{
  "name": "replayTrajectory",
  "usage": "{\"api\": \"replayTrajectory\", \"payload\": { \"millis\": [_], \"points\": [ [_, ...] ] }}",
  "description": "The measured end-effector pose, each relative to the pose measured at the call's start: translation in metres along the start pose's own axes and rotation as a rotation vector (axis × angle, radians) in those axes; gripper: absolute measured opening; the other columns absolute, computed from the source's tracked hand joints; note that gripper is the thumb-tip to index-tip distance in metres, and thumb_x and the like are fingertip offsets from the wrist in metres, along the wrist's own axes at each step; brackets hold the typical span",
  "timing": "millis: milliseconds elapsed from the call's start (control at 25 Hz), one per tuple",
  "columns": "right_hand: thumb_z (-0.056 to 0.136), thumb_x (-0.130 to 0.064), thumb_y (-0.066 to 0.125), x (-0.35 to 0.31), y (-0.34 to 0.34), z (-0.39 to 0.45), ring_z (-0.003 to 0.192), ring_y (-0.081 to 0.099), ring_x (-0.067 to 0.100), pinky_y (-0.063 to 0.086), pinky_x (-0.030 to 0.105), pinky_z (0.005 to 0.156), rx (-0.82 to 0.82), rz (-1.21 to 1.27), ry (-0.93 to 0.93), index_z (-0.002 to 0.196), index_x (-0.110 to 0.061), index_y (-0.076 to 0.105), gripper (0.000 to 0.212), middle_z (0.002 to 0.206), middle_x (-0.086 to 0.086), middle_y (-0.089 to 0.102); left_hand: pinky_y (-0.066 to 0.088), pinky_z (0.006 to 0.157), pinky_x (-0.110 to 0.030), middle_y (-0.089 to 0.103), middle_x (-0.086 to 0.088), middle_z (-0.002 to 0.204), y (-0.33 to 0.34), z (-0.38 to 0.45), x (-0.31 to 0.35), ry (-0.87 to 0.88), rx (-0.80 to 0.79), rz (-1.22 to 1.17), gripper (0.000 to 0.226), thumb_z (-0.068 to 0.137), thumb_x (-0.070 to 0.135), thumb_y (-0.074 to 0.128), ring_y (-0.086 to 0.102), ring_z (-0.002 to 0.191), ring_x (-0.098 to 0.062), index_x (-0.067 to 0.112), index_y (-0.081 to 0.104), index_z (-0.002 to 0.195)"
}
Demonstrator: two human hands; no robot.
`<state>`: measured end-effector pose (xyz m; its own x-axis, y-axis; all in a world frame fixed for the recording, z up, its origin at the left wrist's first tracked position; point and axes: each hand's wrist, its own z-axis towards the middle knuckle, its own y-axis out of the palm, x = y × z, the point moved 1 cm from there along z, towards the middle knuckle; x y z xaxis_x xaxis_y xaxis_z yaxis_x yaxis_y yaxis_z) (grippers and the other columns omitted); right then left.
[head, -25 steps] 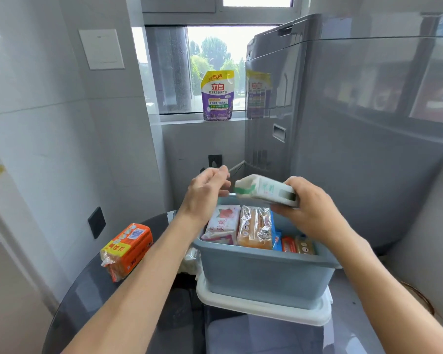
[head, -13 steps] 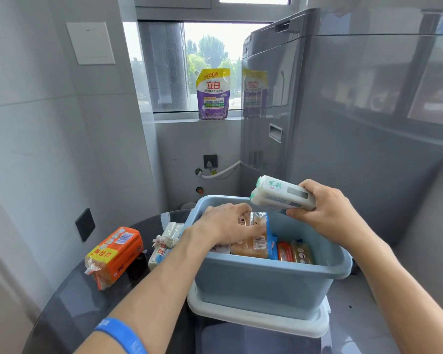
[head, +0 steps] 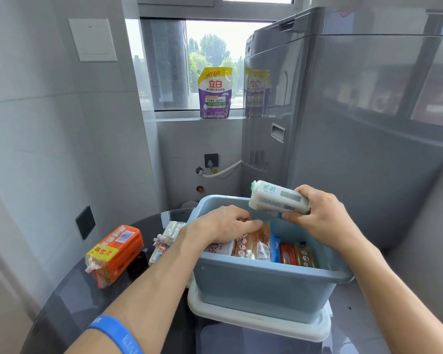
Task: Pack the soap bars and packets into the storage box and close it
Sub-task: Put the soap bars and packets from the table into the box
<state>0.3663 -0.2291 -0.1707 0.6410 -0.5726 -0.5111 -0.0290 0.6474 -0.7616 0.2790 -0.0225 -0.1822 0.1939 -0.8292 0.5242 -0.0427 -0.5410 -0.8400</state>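
So the storage box (head: 266,290) is a blue-grey plastic tub with a rolled rim, sitting in its white lid (head: 256,324) near the desk's (head: 69,300) right edge, dark glossy glass top. Inside, wrapped bars stand on edge in a row: a pink-and-white packet (head: 221,247), a clear crinkly pack of tan soap (head: 256,245), a thin blue one, then orange and amber bars (head: 298,255). The right hand (head: 325,218) has its grip clamped round a white soap packet (head: 276,198) with green print, rounded brick shape, held just over the box's back rim. The left hand (head: 223,223) reaches into the box, fingers curled over the top of the tan pack; can't tell if that grip actually pinches it. Left of the box on the desk: a shiny orange multipack (head: 115,254) and a white knotted bag of bars (head: 164,241), just beside the tub
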Motion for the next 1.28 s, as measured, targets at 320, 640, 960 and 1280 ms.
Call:
{"api": "replayTrajectory", "payload": {
  "millis": [320, 640, 960, 1280],
  "points": [
    [0.086, -0.024, 0.070, -0.058, 0.046, 0.028, 0.098, 0.059, 0.022, 0.043, 0.033, 0.076, -0.156, -0.065, -0.111, 0.119, -0.026, 0.061, 0.034, 0.112, 0.000, 0.066, 0.054, 0.079, -0.039, 0.073, 0.007, 0.089, -0.007, -0.059, -0.040, 0.124, 0.566, 0.000, 0.020, 0.090, 0.025, 0.058, 0.063, 0.087, -0.013, 0.021, 0.076, 0.084],
    [0.092, -0.012, 0.060, -0.068, 0.063, 0.033, 0.095, 0.055, 0.020, 0.039, 0.028, 0.077, -0.244, -0.170, -0.105, 0.128, -0.028, 0.065, 0.040, 0.117, -0.003, 0.054, 0.025, 0.113, -0.031, 0.035, 0.011, 0.155, -0.005, -0.049, -0.046, 0.116, 0.402, 0.081, 0.048, 0.096, 0.034, 0.047, 0.025, 0.142, -0.010, 0.023, 0.049, 0.143],
    [0.094, -0.005, 0.049, -0.064, 0.070, 0.031, 0.105, 0.057, 0.019, 0.049, 0.031, 0.088, -0.407, -0.118, -0.041, 0.111, -0.027, 0.075, 0.039, 0.119, -0.008, 0.056, 0.036, 0.109, -0.046, 0.027, -0.002, 0.156, -0.006, -0.046, -0.043, -0.091, 0.241, 0.211, 0.037, 0.093, 0.049, 0.044, 0.037, 0.138, -0.028, 0.037, 0.059, 0.125],
    [0.088, 0.002, 0.045, -0.093, 0.052, -0.016, 0.095, 0.059, 0.025, 0.050, 0.037, 0.074, 0.147, -0.005, -0.103, 0.096, -0.013, 0.075, 0.035, 0.109, 0.000, 0.068, 0.040, 0.100, -0.024, 0.060, 0.014, 0.132, 0.003, -0.068, -0.067, 0.116, 0.548, -0.282, 0.035, 0.092, 0.034, 0.048, 0.050, 0.123, -0.004, 0.027, 0.068, 0.120]
  ]
}}
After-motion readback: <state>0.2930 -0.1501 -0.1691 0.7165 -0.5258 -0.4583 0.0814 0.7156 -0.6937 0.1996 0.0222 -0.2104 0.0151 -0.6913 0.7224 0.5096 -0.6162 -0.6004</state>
